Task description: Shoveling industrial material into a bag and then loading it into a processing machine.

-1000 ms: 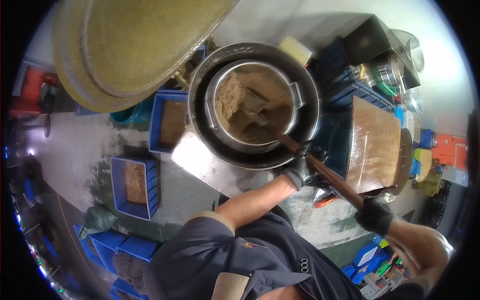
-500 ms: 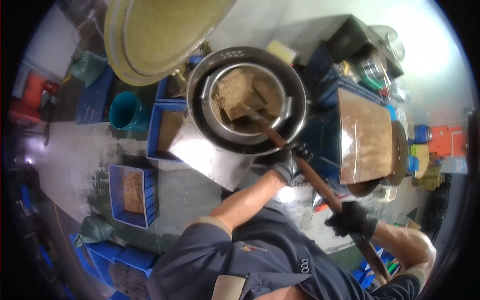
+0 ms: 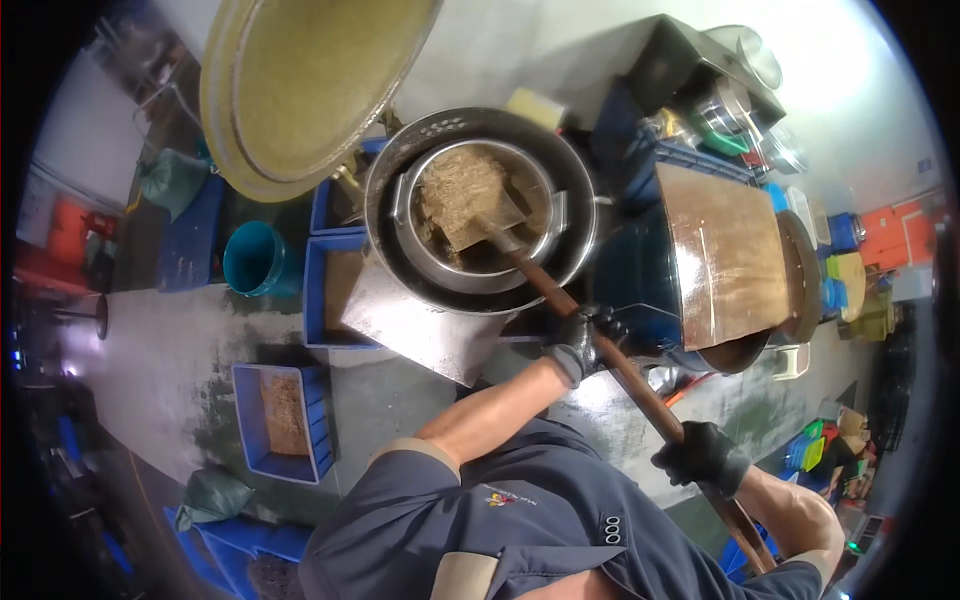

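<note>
Where the steel pot [image 3: 437,273] sits inside a wider metal vat [image 3: 447,126], upper centre of the frame, the main item is found: one shovel [image 3: 634,385], long wooden handle, flat metal blade. Blade end: in the pot, against a heap of pale brown crumbly meal [image 3: 462,183]. Handle: slanting over the vat's rim toward the lower right of the frame, far end beside the right forearm.

Left hand [image 3: 583,341], black glove: fingers wrapped round the handle just outside the vat, near the centre of the frame. Right hand [image 3: 704,457], black glove: curled round the same handle farther down, lower right; its palm contact is hidden.

Handling, as judged: handle stiff and sturdy, not fragile; blade end the heavy one, more so with meal upon it. Wood looks smooth and may slide in gloves. Best holds: one hand low near the blade for lifting, one well up the handle for steering. Meal looks soft and loose, likely to spill off the flat blade's edges.

Also present: yellowish lid [image 3: 318,95], upper left; blue crate [image 3: 318,424] holding similar crumbs, left of centre; teal bucket [image 3: 284,262], left.
</note>
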A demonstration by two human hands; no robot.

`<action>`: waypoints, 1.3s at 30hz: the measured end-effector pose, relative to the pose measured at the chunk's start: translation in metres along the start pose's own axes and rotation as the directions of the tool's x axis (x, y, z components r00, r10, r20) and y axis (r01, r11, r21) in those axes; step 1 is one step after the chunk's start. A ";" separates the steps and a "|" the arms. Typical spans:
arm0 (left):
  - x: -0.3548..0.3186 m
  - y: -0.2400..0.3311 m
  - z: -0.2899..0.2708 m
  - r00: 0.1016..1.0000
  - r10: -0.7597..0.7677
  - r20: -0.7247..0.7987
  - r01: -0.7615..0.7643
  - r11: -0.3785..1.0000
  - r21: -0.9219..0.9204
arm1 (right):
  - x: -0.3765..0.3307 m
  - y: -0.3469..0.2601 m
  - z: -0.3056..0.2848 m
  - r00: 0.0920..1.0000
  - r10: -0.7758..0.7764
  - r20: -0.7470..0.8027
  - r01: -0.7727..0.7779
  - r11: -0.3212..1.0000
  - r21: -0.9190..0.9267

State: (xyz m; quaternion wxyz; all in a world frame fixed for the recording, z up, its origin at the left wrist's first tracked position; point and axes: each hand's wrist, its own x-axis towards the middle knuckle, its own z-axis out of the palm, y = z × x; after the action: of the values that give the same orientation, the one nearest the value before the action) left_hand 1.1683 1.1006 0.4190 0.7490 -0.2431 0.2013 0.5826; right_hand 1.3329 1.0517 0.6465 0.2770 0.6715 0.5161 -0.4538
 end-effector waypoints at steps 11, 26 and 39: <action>-0.025 -0.002 -0.010 0.997 0.064 0.038 -0.070 0.979 0.192 | -0.005 0.040 0.017 0.996 -0.088 -0.016 0.089 0.994 0.065; 0.014 0.021 -0.046 0.998 0.065 -0.021 -0.066 0.997 -0.040 | -0.027 0.116 0.071 0.979 -0.136 -0.151 0.118 0.986 -0.119; 0.028 0.014 -0.065 0.962 0.166 0.218 -0.209 0.959 0.191 | -0.001 0.150 0.078 0.962 -0.204 -0.183 0.204 0.979 -0.022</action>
State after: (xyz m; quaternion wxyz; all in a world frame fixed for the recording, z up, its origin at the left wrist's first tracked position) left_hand 1.1606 1.0862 0.3492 0.7281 -0.0819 0.2083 0.6480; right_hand 1.4497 0.9382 0.5993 0.1810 0.6534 0.6068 -0.4150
